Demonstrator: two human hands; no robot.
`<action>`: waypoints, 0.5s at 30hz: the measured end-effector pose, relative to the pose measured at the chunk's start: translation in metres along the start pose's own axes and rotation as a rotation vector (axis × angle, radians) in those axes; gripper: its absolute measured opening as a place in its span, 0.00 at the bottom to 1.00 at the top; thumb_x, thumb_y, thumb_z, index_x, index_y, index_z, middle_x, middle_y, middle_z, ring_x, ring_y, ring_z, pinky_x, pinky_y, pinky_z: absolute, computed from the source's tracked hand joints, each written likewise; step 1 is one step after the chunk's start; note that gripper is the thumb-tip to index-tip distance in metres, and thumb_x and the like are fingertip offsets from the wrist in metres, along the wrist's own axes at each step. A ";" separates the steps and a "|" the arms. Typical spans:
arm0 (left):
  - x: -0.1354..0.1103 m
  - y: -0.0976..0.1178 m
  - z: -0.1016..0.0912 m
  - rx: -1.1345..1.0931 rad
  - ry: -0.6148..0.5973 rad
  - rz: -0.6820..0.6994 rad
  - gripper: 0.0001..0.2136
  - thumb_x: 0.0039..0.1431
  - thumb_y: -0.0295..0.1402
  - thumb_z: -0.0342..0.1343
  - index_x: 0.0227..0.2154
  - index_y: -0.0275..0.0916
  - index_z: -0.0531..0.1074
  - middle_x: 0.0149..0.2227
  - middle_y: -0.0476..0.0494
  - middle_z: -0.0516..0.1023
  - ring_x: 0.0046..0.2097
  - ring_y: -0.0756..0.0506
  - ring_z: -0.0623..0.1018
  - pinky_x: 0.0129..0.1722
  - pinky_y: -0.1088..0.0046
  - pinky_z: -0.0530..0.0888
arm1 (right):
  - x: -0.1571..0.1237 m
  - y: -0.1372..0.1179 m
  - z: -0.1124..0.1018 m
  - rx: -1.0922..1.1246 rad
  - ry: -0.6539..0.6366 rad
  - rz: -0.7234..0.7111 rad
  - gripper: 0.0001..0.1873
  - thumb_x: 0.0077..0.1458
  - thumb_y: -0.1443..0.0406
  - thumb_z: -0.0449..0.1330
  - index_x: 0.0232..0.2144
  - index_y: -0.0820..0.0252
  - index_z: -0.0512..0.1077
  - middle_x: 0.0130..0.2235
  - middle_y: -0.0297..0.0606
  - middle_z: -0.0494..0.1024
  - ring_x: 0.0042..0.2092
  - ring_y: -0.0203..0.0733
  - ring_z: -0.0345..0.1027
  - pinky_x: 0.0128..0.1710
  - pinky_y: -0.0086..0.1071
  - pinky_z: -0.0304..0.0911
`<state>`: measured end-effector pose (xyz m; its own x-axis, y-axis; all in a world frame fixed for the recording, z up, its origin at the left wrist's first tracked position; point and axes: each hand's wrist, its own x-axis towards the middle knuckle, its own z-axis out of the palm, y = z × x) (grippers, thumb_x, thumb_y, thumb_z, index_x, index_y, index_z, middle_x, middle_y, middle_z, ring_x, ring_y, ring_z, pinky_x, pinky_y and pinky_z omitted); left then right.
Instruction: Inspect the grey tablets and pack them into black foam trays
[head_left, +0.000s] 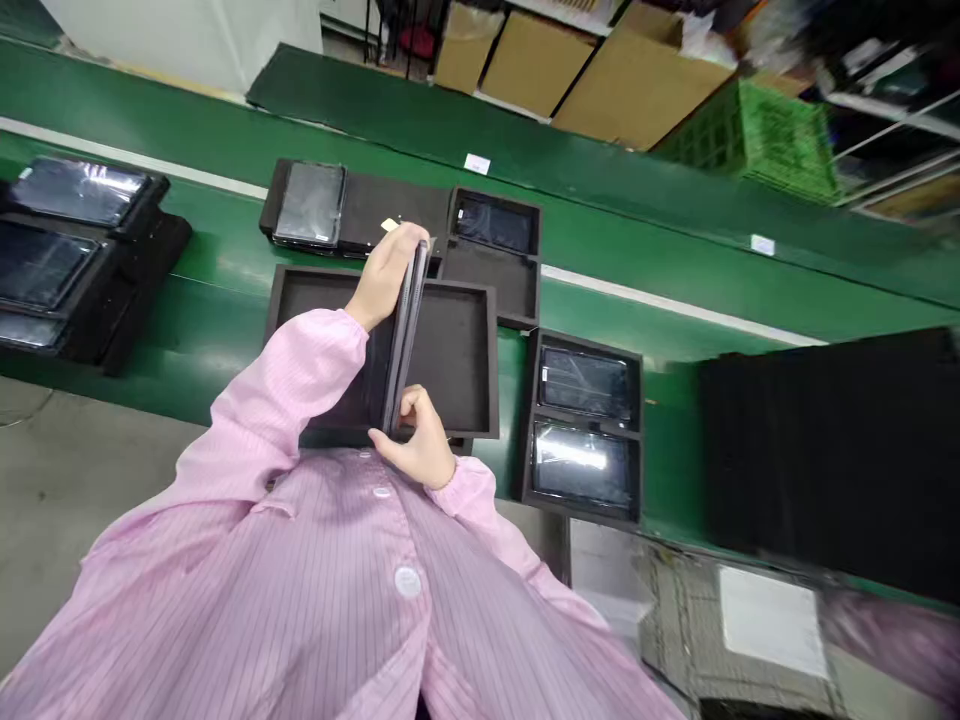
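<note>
Edge-on to me stands a thin dark tablet (406,335), upright above a black two-compartment foam tray (489,360). Two thin layers show along its edge; whether it is a single device or two pressed together I cannot tell. My left hand (384,277) grips the far end, fingers over the top edge. At the near end my right hand (422,445) pinches the lower corner between thumb and fingers. Behind the tray, another tablet (310,203) lies on a dark foam piece, with a small yellow tab (389,225) close to my left fingertips.
A foam tray (529,510) on the right holds two tablets; one behind holds a tablet (495,222). Stacked trays with tablets (79,190) stand left, a tall black stack (825,450) right. Cardboard boxes (547,65) and a green crate (787,140) sit beyond the green bench (675,250).
</note>
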<state>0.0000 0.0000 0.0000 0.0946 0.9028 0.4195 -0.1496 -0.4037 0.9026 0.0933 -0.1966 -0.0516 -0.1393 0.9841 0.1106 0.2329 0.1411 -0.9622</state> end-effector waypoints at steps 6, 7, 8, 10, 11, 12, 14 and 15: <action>0.002 -0.007 -0.004 -0.030 0.030 -0.072 0.24 0.61 0.56 0.46 0.26 0.39 0.70 0.27 0.49 0.65 0.37 0.49 0.74 0.43 0.71 0.72 | 0.003 -0.001 -0.002 0.074 -0.027 0.107 0.24 0.45 0.62 0.68 0.33 0.53 0.54 0.32 0.27 0.60 0.29 0.33 0.60 0.33 0.33 0.63; 0.003 -0.009 -0.005 -0.032 0.038 -0.084 0.24 0.62 0.56 0.46 0.26 0.39 0.70 0.27 0.48 0.65 0.38 0.49 0.74 0.44 0.70 0.72 | 0.003 -0.001 -0.003 0.082 -0.030 0.120 0.25 0.45 0.62 0.69 0.34 0.53 0.54 0.32 0.27 0.60 0.30 0.33 0.61 0.34 0.34 0.63; 0.003 -0.010 -0.005 -0.033 0.046 -0.093 0.24 0.62 0.55 0.45 0.26 0.39 0.70 0.27 0.48 0.65 0.38 0.48 0.74 0.44 0.70 0.72 | 0.004 0.000 -0.003 0.092 -0.036 0.131 0.25 0.45 0.61 0.69 0.34 0.53 0.55 0.32 0.27 0.60 0.30 0.34 0.62 0.34 0.34 0.64; 0.005 -0.011 -0.007 -0.036 0.060 -0.109 0.25 0.63 0.55 0.43 0.26 0.39 0.70 0.28 0.48 0.66 0.40 0.48 0.75 0.45 0.69 0.73 | 0.006 -0.001 -0.004 0.120 -0.059 0.147 0.24 0.45 0.61 0.69 0.36 0.53 0.55 0.31 0.26 0.62 0.30 0.34 0.63 0.36 0.34 0.64; 0.005 -0.011 -0.008 -0.038 0.068 -0.118 0.25 0.63 0.55 0.43 0.26 0.39 0.70 0.28 0.47 0.67 0.40 0.47 0.75 0.45 0.68 0.73 | 0.006 -0.002 -0.004 0.141 -0.074 0.152 0.24 0.46 0.61 0.68 0.36 0.53 0.56 0.31 0.27 0.62 0.31 0.34 0.63 0.36 0.34 0.64; 0.006 -0.011 -0.008 -0.041 0.076 -0.128 0.26 0.64 0.55 0.42 0.26 0.39 0.70 0.29 0.47 0.67 0.41 0.47 0.76 0.46 0.68 0.73 | 0.007 -0.002 -0.005 0.167 -0.087 0.154 0.23 0.47 0.62 0.67 0.37 0.53 0.56 0.32 0.27 0.63 0.31 0.34 0.64 0.36 0.34 0.65; 0.006 -0.009 -0.009 -0.048 0.089 -0.149 0.25 0.64 0.55 0.42 0.26 0.39 0.70 0.29 0.47 0.68 0.41 0.47 0.76 0.47 0.68 0.73 | 0.010 -0.003 -0.006 0.220 -0.108 0.150 0.21 0.49 0.63 0.65 0.38 0.54 0.57 0.35 0.29 0.63 0.31 0.33 0.64 0.37 0.34 0.65; 0.006 -0.008 -0.010 -0.050 0.093 -0.158 0.25 0.64 0.54 0.43 0.26 0.39 0.70 0.30 0.47 0.68 0.41 0.47 0.76 0.47 0.68 0.73 | 0.011 -0.003 -0.006 0.242 -0.113 0.143 0.19 0.49 0.63 0.65 0.38 0.54 0.57 0.36 0.29 0.63 0.31 0.32 0.64 0.37 0.34 0.64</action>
<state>-0.0080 0.0106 -0.0058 0.0296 0.9650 0.2604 -0.1890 -0.2504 0.9495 0.0970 -0.1859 -0.0460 -0.2306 0.9720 -0.0454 0.0232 -0.0412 -0.9989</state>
